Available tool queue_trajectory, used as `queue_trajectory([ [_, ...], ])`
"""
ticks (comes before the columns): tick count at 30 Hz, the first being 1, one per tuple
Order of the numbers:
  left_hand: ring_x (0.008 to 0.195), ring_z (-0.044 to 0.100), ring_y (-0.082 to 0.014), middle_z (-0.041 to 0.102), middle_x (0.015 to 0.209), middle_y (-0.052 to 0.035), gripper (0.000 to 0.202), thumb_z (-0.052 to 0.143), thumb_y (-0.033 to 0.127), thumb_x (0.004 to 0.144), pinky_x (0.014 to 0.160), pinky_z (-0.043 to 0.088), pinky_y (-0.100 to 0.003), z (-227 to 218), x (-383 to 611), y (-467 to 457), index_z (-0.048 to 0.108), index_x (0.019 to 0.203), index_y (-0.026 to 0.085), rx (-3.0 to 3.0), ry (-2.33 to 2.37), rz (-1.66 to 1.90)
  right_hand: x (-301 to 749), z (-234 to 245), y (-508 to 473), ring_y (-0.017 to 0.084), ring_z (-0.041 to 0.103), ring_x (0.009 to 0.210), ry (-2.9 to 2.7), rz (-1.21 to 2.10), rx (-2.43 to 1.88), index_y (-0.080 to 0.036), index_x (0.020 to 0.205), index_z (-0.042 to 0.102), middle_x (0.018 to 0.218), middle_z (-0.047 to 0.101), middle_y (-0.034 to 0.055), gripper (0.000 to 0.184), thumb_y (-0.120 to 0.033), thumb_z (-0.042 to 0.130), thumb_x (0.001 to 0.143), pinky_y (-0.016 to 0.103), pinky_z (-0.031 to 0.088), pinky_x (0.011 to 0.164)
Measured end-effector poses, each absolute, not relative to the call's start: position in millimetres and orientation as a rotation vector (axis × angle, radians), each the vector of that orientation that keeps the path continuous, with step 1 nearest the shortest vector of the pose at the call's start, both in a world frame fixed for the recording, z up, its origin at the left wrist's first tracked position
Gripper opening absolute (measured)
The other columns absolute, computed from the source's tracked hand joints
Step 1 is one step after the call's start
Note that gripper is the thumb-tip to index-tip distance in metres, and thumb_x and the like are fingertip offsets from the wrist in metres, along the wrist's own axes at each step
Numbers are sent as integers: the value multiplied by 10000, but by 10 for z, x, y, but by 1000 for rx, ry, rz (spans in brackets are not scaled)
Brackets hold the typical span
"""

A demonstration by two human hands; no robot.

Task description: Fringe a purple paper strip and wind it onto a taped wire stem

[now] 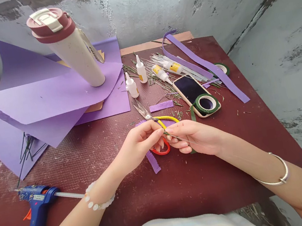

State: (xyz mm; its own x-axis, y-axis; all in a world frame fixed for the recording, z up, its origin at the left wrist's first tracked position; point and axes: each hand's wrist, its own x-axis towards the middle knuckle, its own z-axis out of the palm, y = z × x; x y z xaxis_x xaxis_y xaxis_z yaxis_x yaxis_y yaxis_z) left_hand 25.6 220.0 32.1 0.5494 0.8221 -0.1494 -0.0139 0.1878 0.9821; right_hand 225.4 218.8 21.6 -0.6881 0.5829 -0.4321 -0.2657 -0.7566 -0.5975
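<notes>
My left hand [140,142] is closed in a pinch on one end of a thin wire stem [175,137] that looks partly wrapped in green tape. Close by on its right, my right hand [194,136] is closed on the same stem, its thin pale end trailing over the palm. Just beneath both hands lie scissors [148,116] with a yellow and a red handle, partly covered by my fingers. A fringed purple paper strip [153,162] pokes out below my left hand, and a short purple strip [161,106] lies beyond the scissors.
A roll of green tape [199,109] rests on a phone [188,86]. Small glue bottles [141,71], wires [154,63] and long purple strips [196,56] lie behind. At left are a tumbler [76,56], purple sheets [38,101] and a blue glue gun [38,210].
</notes>
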Motion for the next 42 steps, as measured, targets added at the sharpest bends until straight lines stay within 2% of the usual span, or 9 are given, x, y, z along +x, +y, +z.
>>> queue_trajectory([
  [10, 591, 583, -62, 674, 710, -3, 212, 620, 296, 925, 602, 480, -180, 339, 258, 2203, 588, 806, 123, 1131, 854, 621, 2288, 246, 2203, 34, 369, 517, -812, 2383, -909, -108, 778, 724, 696, 541, -3, 217, -317, 767, 811, 120, 309, 394],
  [15, 533, 548, -40, 683, 738, -5, 214, 616, 315, 930, 481, 383, -146, 354, 236, 2212, 591, 834, 125, 1173, 897, 564, 2312, 235, 2200, 23, 337, 472, -823, 2394, -942, -110, 795, 724, 706, 567, -1, 250, -354, 778, 795, 133, 286, 350],
  [19, 554, 550, -34, 681, 787, -8, 182, 607, 291, 937, 480, 373, -144, 348, 226, 2211, 603, 864, 124, 1217, 887, 579, 2299, 235, 2197, 14, 316, 459, -839, 2307, -1012, -103, 769, 728, 686, 568, -1, 241, -328, 813, 745, 132, 244, 339],
  [23, 581, 581, -49, 680, 812, -14, 165, 585, 291, 947, 485, 373, -154, 375, 234, 2208, 609, 920, 130, 1241, 893, 619, 2276, 244, 2191, 19, 309, 438, -888, 2217, -1046, -109, 745, 725, 568, 498, -33, 239, -337, 795, 755, 135, 212, 346],
  [26, 581, 604, -82, 698, 845, -46, 258, 497, 358, 979, 462, 364, -179, 387, 251, 2221, 618, 981, 130, 1211, 934, 652, 2268, 262, 2180, 33, 310, 397, -981, 2082, -1118, -127, 704, 688, 450, 413, -70, 259, -362, 759, 789, 149, 222, 344],
  [28, 558, 598, -94, 697, 822, -53, 336, 452, 419, 985, 439, 336, -190, 365, 265, 2232, 621, 966, 130, 1189, 975, 654, 2262, 275, 2166, 41, 334, 371, -1080, 1974, -1164, -141, 684, 654, 421, 423, -75, 275, -372, 760, 788, 164, 256, 345],
  [31, 517, 569, -86, 662, 708, -16, 371, 484, 477, 960, 432, 315, -187, 298, 278, 2235, 603, 856, 142, 1215, 989, 563, 2250, 290, 2135, 53, 377, 355, -1249, 1873, -1206, -153, 701, 637, 431, 464, -71, 266, -375, 748, 799, 185, 296, 359],
  [36, 512, 542, -78, 607, 595, 24, 369, 560, 451, 930, 509, 406, -187, 283, 269, 2210, 554, 710, 155, 1294, 993, 423, 2244, 290, 2106, 54, 411, 387, -1428, 1757, -1268, -155, 732, 663, 538, 515, -49, 210, -335, 711, 830, 193, 308, 377],
  [42, 545, 559, -77, 640, 649, 11, 332, 601, 427, 913, 540, 432, -192, 367, 249, 2212, 569, 741, 145, 1205, 938, 440, 2256, 282, 2133, 56, 342, 353, -1162, 2053, -1113, -156, 678, 618, 416, 414, -78, 340, -449, 711, 823, 182, 284, 351],
])
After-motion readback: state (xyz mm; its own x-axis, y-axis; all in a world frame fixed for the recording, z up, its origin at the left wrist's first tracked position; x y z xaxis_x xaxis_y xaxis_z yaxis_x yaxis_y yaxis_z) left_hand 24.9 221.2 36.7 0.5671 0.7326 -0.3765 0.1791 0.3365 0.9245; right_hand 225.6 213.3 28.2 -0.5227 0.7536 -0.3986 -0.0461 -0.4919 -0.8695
